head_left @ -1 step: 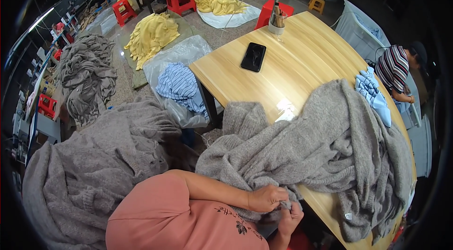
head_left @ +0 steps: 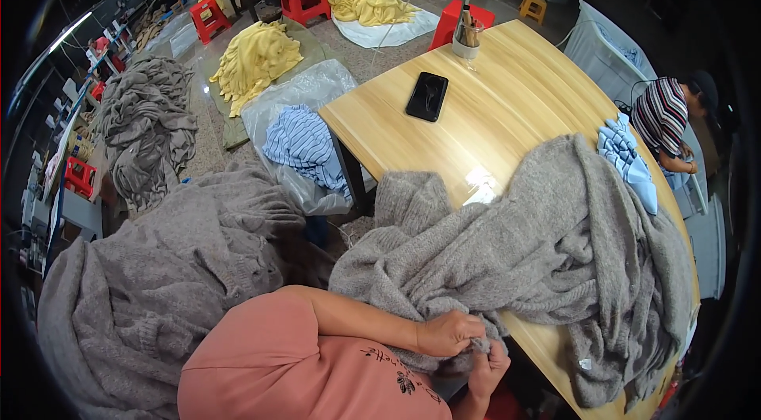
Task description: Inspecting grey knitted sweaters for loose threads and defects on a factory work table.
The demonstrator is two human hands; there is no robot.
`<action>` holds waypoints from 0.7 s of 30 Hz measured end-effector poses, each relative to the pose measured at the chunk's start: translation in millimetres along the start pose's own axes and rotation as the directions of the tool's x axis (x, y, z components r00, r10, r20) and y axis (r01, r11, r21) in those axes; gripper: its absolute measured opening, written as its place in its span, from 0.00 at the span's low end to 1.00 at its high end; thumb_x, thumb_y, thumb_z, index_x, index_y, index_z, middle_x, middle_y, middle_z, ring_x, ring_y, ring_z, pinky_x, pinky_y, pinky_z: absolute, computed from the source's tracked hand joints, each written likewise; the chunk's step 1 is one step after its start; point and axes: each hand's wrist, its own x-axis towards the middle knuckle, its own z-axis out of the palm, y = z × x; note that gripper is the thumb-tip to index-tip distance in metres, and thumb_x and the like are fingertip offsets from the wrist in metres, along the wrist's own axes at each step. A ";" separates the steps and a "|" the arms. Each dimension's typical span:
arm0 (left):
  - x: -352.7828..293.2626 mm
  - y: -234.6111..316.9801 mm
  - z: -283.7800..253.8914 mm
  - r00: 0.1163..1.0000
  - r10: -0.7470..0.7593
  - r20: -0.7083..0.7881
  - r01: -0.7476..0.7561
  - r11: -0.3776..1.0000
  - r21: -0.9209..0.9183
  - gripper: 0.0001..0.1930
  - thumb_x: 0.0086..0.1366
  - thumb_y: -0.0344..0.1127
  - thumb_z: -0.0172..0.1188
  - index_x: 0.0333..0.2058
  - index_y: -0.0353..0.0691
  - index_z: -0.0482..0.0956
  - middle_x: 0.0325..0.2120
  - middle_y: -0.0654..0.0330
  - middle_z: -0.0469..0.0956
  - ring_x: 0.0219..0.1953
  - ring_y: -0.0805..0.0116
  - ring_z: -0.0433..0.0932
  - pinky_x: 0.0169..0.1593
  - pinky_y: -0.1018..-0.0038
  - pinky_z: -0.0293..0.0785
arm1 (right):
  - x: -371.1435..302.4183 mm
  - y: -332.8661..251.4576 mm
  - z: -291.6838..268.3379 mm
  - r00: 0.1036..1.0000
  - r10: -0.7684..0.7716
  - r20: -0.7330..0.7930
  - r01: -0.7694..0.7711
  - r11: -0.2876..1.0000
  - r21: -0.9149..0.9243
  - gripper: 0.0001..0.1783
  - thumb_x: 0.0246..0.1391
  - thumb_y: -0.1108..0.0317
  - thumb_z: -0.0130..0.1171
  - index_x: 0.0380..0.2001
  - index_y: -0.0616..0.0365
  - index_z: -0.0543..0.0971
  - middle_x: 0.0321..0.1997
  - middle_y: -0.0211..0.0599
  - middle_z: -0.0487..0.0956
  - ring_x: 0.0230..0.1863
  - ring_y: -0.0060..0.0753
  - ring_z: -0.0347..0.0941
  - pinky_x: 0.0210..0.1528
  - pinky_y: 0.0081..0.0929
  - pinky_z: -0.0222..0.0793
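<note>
A grey knitted sweater (head_left: 507, 253) lies bunched across the near part of the wooden table, its near end hanging over the edge by my body. Fingers closed, my left hand (head_left: 450, 333) pinches a small bit of the knit at that end. Just below and to the right, my right hand (head_left: 487, 368) grips the same bit, the two hands almost touching. Folds and fingers hide exactly which part of the sweater is held. A small white tag (head_left: 585, 363) shows on the part draped at the right.
On the wooden table (head_left: 507, 87) are a black phone (head_left: 426, 96), a cup of tools (head_left: 467, 39) and light blue fabric (head_left: 626, 158). Grey knits (head_left: 182, 253) heap up at my left. Striped blue fabric (head_left: 301, 142) and a yellow pile (head_left: 258, 59) lie beyond. Another person (head_left: 662, 115) works at the right.
</note>
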 end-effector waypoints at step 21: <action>1.0 -10.3 -2.1 0.926 -0.325 0.194 0.331 0.944 0.001 0.09 0.41 0.26 0.54 0.26 0.31 0.72 0.14 0.53 0.71 0.17 0.69 0.70 0.22 0.70 0.63 | -17.1 15.3 17.9 0.912 -0.400 -0.087 0.330 0.844 -0.424 0.12 0.38 0.81 0.46 0.32 0.67 0.71 0.23 0.48 0.73 0.19 0.47 0.70 0.22 0.31 0.65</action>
